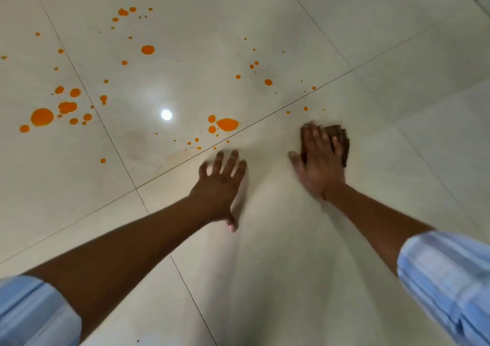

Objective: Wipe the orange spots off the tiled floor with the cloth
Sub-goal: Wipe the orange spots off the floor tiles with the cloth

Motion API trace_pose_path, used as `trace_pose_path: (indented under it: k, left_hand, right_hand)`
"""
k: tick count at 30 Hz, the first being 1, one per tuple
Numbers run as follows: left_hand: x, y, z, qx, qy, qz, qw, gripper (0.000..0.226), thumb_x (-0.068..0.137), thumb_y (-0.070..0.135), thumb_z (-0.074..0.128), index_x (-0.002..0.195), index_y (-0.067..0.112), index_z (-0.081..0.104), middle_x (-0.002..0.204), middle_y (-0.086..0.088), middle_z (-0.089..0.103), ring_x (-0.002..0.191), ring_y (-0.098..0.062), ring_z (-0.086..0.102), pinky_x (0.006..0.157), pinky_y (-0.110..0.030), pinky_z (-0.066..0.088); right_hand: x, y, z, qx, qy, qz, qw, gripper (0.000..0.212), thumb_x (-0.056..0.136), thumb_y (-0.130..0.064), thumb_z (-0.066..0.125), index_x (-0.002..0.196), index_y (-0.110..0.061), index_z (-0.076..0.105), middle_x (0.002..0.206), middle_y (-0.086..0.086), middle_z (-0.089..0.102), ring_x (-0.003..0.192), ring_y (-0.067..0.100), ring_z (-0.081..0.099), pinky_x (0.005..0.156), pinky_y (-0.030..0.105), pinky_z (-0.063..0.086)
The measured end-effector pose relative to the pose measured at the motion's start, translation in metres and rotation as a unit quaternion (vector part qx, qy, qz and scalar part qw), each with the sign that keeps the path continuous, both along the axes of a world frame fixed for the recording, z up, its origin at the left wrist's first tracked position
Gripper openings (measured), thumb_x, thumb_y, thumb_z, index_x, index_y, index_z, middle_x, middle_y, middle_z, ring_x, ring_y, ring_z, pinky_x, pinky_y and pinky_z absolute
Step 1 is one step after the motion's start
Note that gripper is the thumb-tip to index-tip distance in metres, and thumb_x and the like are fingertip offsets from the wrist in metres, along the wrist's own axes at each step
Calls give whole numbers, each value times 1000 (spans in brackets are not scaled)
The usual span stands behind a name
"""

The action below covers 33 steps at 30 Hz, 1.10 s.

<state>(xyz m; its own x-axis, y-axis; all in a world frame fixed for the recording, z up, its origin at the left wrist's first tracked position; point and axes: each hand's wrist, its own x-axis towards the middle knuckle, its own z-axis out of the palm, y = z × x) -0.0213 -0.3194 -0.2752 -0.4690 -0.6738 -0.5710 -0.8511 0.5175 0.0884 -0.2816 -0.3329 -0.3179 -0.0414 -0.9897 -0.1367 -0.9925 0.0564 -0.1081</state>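
Orange spots are scattered over the glossy cream tiled floor (291, 239). A big blob (227, 124) lies just ahead of my hands, a cluster with a large round spot (42, 117) sits at the far left, and smaller dots (268, 82) lie further ahead. My right hand (319, 160) presses flat on a dark brown cloth (340, 140), which shows under and beyond the fingers. My left hand (221, 186) rests flat on the floor with fingers spread, holding nothing, just below the grout line.
Dark grout lines (265, 122) cross the floor diagonally. A ceiling light reflects as a bright dot (166, 114). Faint smears (175, 157) mark the tile near the left hand. Light blue rolled sleeves (448, 279) cover both upper forearms.
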Motion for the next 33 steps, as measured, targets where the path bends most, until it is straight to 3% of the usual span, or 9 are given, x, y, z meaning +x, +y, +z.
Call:
trace_pose_path:
  k: [3, 6, 12, 17, 20, 23, 26, 29, 33]
  left_hand:
    - [3, 1, -3, 7, 12, 4, 1000, 148, 51, 61, 83, 150, 14, -16, 156, -14, -27, 143, -41, -21, 114, -59, 4]
    - [5, -2, -10, 14, 24, 7, 1000, 148, 52, 62, 83, 150, 16, -18, 155, -12, -30, 142, -39, -25, 115, -60, 1]
    - [8, -1, -13, 10, 43, 5, 999, 145, 53, 64, 81, 151, 17, -15, 156, -11, -28, 142, -37, -25, 116, -57, 0]
    - [25, 1, -11, -23, 86, 10, 996, 133, 61, 68, 74, 153, 17, -9, 158, -9, -24, 145, -29, -21, 116, -45, -7]
    - [52, 4, -15, -61, 92, 2, 994, 127, 59, 73, 69, 153, 12, 10, 161, -14, -4, 148, -33, -2, 117, -48, 5]
    - [77, 9, -12, -89, 57, 16, 994, 125, 48, 82, 64, 145, 6, 36, 155, -20, 26, 141, -39, 28, 108, -53, 28]
    - [107, 7, 0, -79, 47, 58, 994, 129, 54, 82, 62, 152, 10, 19, 161, -15, 5, 147, -34, 8, 115, -50, 14]
    - [147, 17, 3, -76, 19, 109, 991, 136, 53, 81, 66, 154, 13, 5, 161, -10, -8, 148, -29, -4, 117, -46, 5]
    - [193, 44, 4, -55, -14, 178, 982, 142, 44, 76, 76, 154, 12, 11, 161, -9, -1, 148, -30, 3, 116, -49, 11]
  right_hand:
    - [-3, -84, 0, 2, -12, -96, 995, 84, 92, -66, 18, 155, -11, 16, 163, 9, 17, 149, 27, 11, 120, 47, 4]
    - [10, -143, 0, 6, -20, -109, 994, 86, 91, -68, 21, 154, -9, 17, 162, 11, 18, 149, 27, 11, 120, 49, 3]
    - [8, -60, 1, 33, -5, 130, 991, 86, 86, -68, 17, 156, -18, 15, 164, 3, 14, 151, 18, 7, 119, 41, -1]
    - [21, -139, 10, 0, 16, -46, 999, 91, 85, -69, 13, 154, -10, 19, 161, 12, 21, 148, 28, 15, 119, 48, 7]
    - [94, -96, -3, 5, 9, 91, 996, 88, 86, -66, 16, 154, -11, 23, 161, 11, 24, 148, 26, 18, 119, 47, 6]
    - [91, -12, 1, 15, -14, 223, 975, 79, 89, -60, 28, 152, -12, 30, 159, 7, 28, 148, 24, 22, 120, 45, 9]
    - [71, -33, 2, -17, -3, 155, 988, 77, 89, -58, 27, 151, -13, 31, 158, 7, 31, 147, 23, 23, 119, 44, 9]
    - [130, -76, -3, -21, -4, 47, 999, 81, 88, -62, 23, 151, -12, 29, 158, 9, 29, 146, 26, 23, 118, 46, 10]
    - [212, -23, -6, -7, -27, 244, 969, 80, 89, -62, 32, 152, -13, 28, 159, 7, 28, 148, 23, 19, 119, 44, 7]
